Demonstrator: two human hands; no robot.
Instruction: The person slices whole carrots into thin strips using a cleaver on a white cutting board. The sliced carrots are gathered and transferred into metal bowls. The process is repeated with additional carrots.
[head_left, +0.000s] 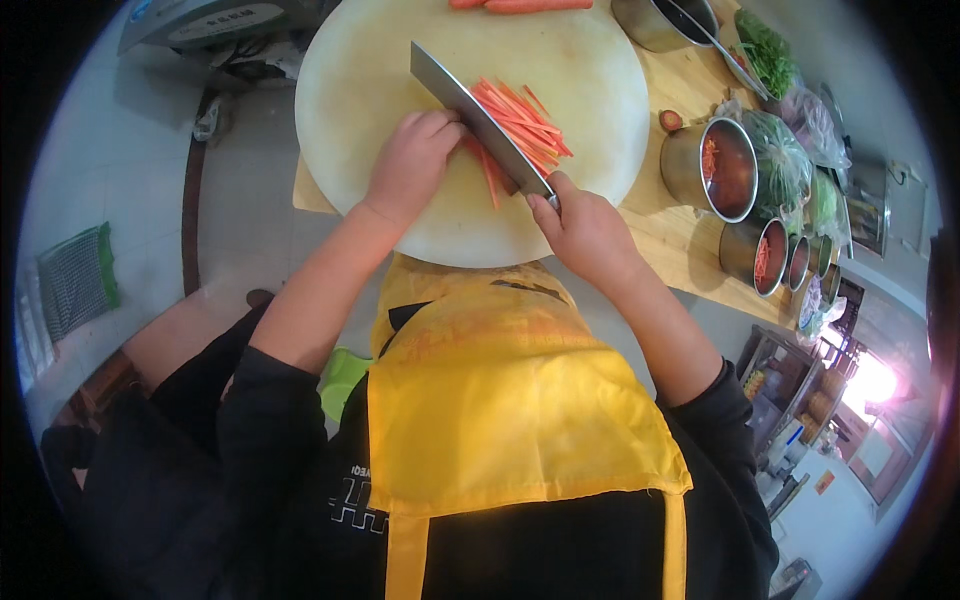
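Note:
My right hand (589, 229) grips the handle of a broad-bladed cleaver (487, 124), whose blade slants across a round whitish cutting board (360, 90). Curled by the left face of the blade, my left hand (416, 161) has its fingertips near the steel; whatever lies beneath them is hidden. A pile of cut carrot strips (521, 124) rests to the right of the blade, and a few more strips (490, 176) lie to its left, close to my left fingers. Whole or large carrot pieces (536, 5) are at the board's far edge.
On the wooden table (675, 244) to the right stand steel pots, including one with orange shreds (686, 169) and a smaller one (742, 251). A carrot end (670, 120), leafy greens (769, 56) and plastic-bagged vegetables (780, 161) lie nearby. A person in dark clothes (172, 442) is at the left.

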